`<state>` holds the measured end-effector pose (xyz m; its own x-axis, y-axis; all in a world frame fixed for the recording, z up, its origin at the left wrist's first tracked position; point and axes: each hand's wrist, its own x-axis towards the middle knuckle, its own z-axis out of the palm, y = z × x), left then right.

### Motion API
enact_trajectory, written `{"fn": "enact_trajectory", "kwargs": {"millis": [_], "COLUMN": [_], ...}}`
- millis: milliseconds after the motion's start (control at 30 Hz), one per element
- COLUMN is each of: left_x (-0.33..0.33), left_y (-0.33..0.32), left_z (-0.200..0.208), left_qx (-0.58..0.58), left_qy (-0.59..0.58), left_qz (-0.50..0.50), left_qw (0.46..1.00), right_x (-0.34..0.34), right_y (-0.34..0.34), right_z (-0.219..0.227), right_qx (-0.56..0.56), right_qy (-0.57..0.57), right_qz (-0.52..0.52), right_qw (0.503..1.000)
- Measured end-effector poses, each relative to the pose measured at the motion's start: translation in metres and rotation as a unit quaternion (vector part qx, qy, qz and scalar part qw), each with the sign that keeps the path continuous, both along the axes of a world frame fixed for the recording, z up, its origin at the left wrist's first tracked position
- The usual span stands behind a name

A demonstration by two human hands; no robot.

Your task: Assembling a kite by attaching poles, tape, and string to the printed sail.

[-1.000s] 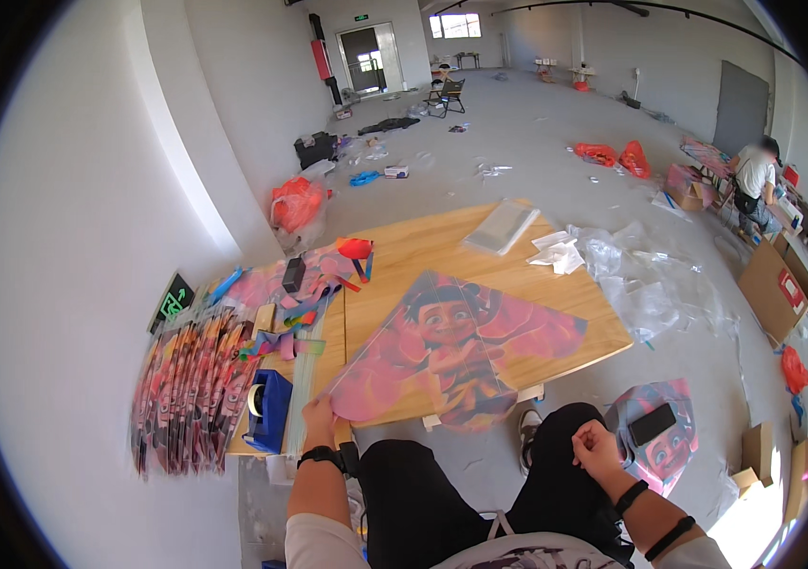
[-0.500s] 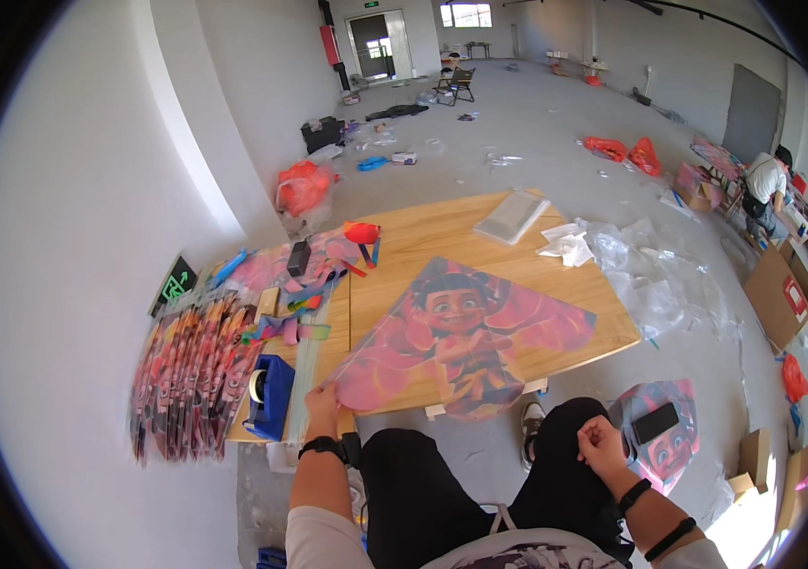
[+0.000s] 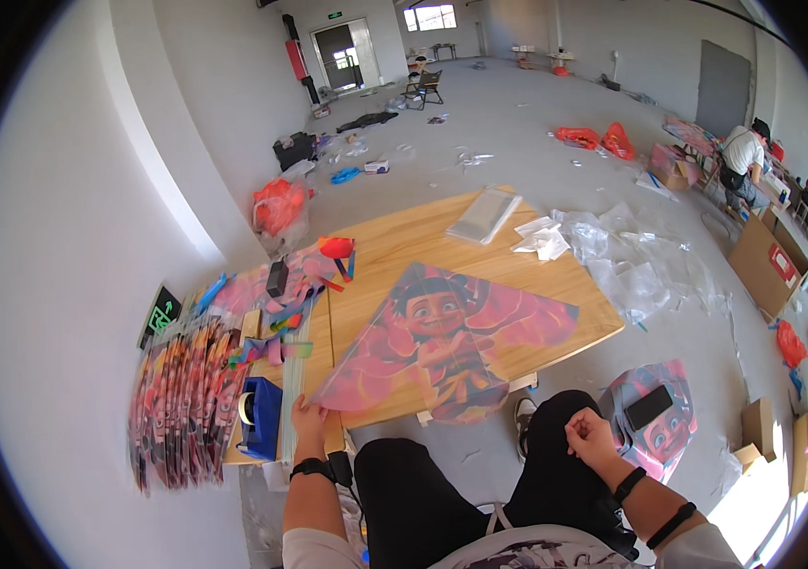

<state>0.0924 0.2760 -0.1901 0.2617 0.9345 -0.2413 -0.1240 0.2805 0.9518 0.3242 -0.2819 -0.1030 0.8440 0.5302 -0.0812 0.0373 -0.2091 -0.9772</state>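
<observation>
A printed kite sheet with a cartoon figure and red-pink flame wings lies spread on the wooden table, its lower end hanging over the near edge. At its left corner, my left hand has the tip pinched between thumb and fingers. Close by that hand are a blue tape dispenser and a bundle of thin pale rods. My right hand rests on my right thigh with curled fingers; whether anything small is inside is hidden. A black phone lies beside it on another printed sheet.
Several folded printed kites overhang the table's left end, near colourful ribbons and a black block. A clear plastic case and white crumpled wrap sit at the far right. Cardboard boxes and a co-worker are farther right.
My view has turned slightly, so the scene sits further left. My left hand stays at the kite's left corner, and my right hand remains on my thigh.
</observation>
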Motion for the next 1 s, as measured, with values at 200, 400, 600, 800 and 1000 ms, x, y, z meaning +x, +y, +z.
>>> {"fn": "enact_trajectory", "kwargs": {"millis": [200, 400, 600, 800, 1000], "left_x": [-0.026, -0.045, -0.062, -0.048, -0.039], "left_y": [0.000, -0.027, -0.066, -0.098, -0.105], "left_z": [0.009, 0.035, 0.033, 0.038, 0.035], "left_qx": [0.033, 0.104, 0.429, 0.522, 0.527], "left_qy": [-0.060, 0.059, 0.320, 0.500, 0.504], "left_qz": [0.006, -0.008, -0.157, -0.260, -0.269], "left_qw": [0.998, 0.993, 0.830, 0.641, 0.630], "right_x": [-0.001, 0.001, 0.002, 0.002, 0.007], "right_y": [0.003, -0.001, 0.000, 0.000, -0.007], "right_z": [0.000, 0.000, 0.005, -0.004, -0.014], "right_qx": [0.013, 0.008, 0.002, 0.001, 0.018], "right_qy": [0.009, 0.015, 0.004, -0.012, -0.008], "right_qz": [0.009, -0.001, 0.005, 0.024, 0.005], "right_qw": [1.000, 1.000, 1.000, 1.000, 1.000]}}
